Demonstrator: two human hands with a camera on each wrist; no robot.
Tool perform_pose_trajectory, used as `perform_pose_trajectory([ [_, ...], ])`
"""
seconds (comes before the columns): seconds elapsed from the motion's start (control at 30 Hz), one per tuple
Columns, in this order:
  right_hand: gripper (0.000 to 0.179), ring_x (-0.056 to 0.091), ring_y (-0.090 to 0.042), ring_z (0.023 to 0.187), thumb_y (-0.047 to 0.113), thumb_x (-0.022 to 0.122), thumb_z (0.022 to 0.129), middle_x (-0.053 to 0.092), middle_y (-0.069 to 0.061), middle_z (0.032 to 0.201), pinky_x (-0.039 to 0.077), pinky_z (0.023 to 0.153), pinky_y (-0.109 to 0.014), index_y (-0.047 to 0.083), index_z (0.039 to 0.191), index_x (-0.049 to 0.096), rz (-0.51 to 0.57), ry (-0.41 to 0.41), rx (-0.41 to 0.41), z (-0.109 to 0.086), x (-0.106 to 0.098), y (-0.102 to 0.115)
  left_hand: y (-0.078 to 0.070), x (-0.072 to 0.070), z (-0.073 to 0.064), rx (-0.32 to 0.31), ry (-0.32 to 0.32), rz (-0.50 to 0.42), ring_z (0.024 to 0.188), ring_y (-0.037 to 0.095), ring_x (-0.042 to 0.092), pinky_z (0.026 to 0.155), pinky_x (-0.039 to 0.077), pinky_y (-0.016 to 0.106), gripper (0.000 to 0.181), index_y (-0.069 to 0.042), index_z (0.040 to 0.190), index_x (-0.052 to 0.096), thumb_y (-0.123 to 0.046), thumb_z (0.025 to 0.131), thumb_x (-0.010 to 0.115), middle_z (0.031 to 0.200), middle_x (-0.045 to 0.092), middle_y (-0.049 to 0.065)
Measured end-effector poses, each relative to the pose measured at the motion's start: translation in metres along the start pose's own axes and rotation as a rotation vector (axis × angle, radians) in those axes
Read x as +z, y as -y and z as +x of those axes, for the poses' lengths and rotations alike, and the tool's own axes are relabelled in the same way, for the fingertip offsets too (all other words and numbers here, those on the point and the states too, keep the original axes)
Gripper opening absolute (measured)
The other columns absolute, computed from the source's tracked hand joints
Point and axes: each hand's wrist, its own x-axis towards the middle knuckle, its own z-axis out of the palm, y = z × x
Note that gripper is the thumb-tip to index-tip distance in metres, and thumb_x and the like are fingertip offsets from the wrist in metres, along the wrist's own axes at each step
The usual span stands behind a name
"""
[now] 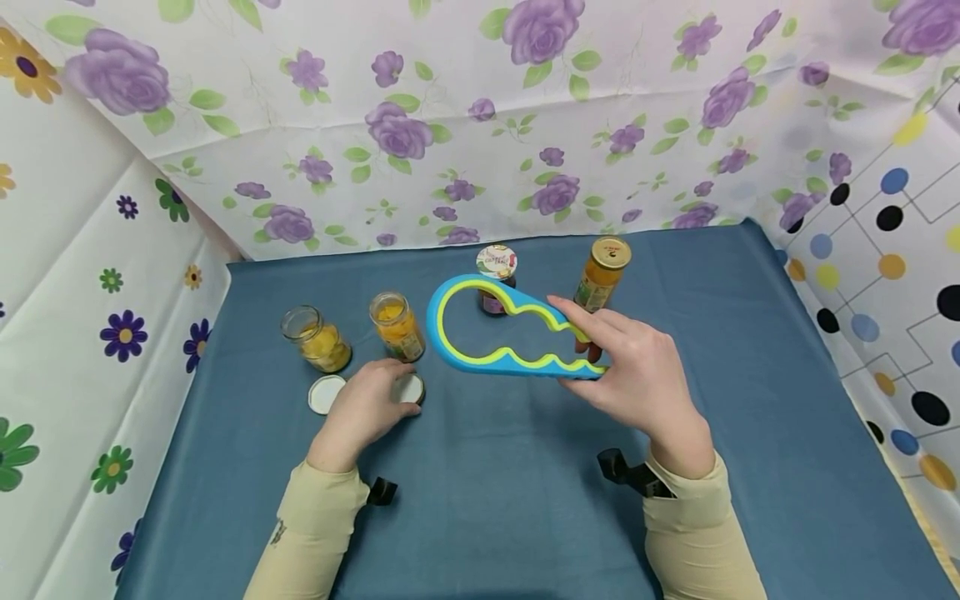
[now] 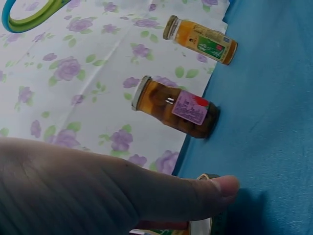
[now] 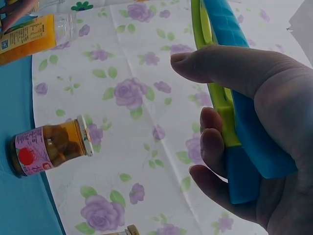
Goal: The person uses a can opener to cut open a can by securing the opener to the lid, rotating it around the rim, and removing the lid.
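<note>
My left hand pinches a jar lid between thumb and fingers, low over the cloth, its pale inside facing up. Just beyond it stands an uncapped jar of orange contents. A second lid lies white side up, left of this hand. My right hand grips the handles of a blue and lime-green jar opener, held in the air with its wide loop pointing left. In the right wrist view, the thumb and fingers wrap the opener's handles. Nothing sits inside the loop.
At the left stands another uncapped jar with yellow pieces. Behind the opener is a capped jar with dark contents; a gold-lidded jar stands right of it. Blue cloth covers the table, with patterned sheets around it.
</note>
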Motion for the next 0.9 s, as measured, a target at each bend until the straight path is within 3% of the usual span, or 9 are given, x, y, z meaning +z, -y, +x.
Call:
perform_pose_trajectory([
  [0.47, 0.092, 0.056, -0.011, 0.067, 0.014, 0.100, 0.065, 0.063, 0.003, 0.083, 0.044, 0.055, -0.031, 0.023, 0.149, 0.065, -0.003, 0.014, -0.015, 0.003, 0.001, 0.000, 0.003, 0.008, 0.003, 0.017, -0.054, 0.011, 0.123, 0.041, 0.064, 0.096, 0.055, 0.056, 0.061, -0.004, 0.137, 0.072, -0.008, 0.081, 0.096, 0.136, 0.070, 0.017],
  [0.9, 0.090, 0.055, -0.011, 0.067, 0.016, 0.100, 0.067, 0.063, 0.004, 0.083, 0.044, 0.055, -0.031, 0.024, 0.150, 0.065, -0.007, 0.031, -0.008, 0.002, 0.003, 0.000, 0.001, 0.011, 0.004, 0.037, -0.052, 0.006, 0.121, 0.040, 0.064, 0.093, 0.056, 0.055, 0.061, -0.006, 0.137, 0.073, -0.003, 0.079, 0.094, 0.135, 0.071, 0.016],
])
